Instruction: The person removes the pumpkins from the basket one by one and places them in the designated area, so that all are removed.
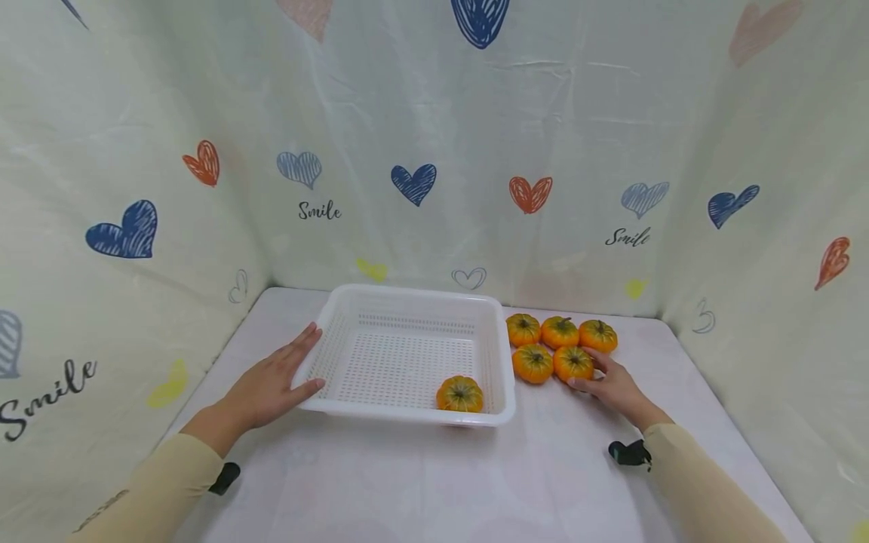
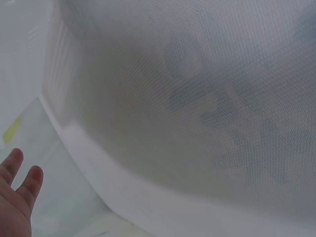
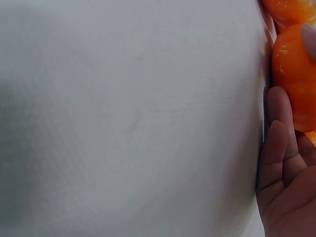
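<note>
A white plastic basket (image 1: 407, 415) with a perforated floor stands on the table, one small orange pumpkin (image 1: 460, 394) in its front right corner. My left hand (image 1: 271, 385) lies at the basket's left side, fingers extended against the rim; the left wrist view shows only some of its fingers. To the right of the basket sit several more small pumpkins in two rows. My right hand (image 1: 614, 385) holds the front right pumpkin (image 1: 572, 363) of that group between thumb and fingers. In the right wrist view, the fingers (image 3: 280, 106) lie along this pumpkin's side.
The other pumpkins (image 1: 532, 363) stand close together, touching or nearly so, by the basket's right wall. A white cloth covers the table (image 1: 407, 483). Heart-printed curtains (image 1: 421, 241) rise along its back and both sides.
</note>
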`<state>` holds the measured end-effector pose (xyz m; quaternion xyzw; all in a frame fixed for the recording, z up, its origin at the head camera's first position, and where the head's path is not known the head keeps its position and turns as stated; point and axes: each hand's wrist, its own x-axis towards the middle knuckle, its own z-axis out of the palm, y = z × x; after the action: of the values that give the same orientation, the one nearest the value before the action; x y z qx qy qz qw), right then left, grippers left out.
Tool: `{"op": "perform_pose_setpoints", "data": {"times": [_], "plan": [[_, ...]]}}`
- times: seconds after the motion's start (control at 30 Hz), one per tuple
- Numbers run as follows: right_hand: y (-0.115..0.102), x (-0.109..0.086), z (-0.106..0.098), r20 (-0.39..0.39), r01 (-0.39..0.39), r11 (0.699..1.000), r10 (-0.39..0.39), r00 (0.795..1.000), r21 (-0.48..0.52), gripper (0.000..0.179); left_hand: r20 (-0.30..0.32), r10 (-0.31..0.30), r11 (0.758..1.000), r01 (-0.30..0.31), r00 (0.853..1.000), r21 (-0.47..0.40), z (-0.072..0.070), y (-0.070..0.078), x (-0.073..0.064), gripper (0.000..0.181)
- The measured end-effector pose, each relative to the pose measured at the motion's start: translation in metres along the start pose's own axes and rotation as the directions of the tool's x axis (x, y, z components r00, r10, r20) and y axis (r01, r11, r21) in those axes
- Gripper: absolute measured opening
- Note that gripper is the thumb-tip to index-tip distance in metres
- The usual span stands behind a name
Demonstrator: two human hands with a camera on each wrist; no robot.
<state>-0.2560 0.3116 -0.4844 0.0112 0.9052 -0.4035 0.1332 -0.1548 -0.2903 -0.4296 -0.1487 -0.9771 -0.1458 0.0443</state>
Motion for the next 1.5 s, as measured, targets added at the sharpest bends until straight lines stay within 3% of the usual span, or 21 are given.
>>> {"op": "perform_pose_setpoints", "data": {"times": [1.1,1.3,1.5], "plan": [[-0.001,-0.003,0.002,-0.002,0.021,0.998,-0.022,1.0,-0.058,0.11,0.011,0.008,1.0,-0.008,1.0,0.001,-0.001,-0.001,0.001,0.084],[-0.004,-0.013,-0.006,0.016,0.085,0.993,-0.084,0.996,-0.077,0.102,0.01,0.008,1.0,-0.008,1.0,0.003,0.0,-0.001,0.0,0.084],[-0.018,-0.021,-0.029,0.002,0.138,0.986,-0.138,0.99,-0.094,0.097,0.002,0.012,1.0,-0.012,1.0,0.004,-0.001,-0.001,0.0,0.085]]}}
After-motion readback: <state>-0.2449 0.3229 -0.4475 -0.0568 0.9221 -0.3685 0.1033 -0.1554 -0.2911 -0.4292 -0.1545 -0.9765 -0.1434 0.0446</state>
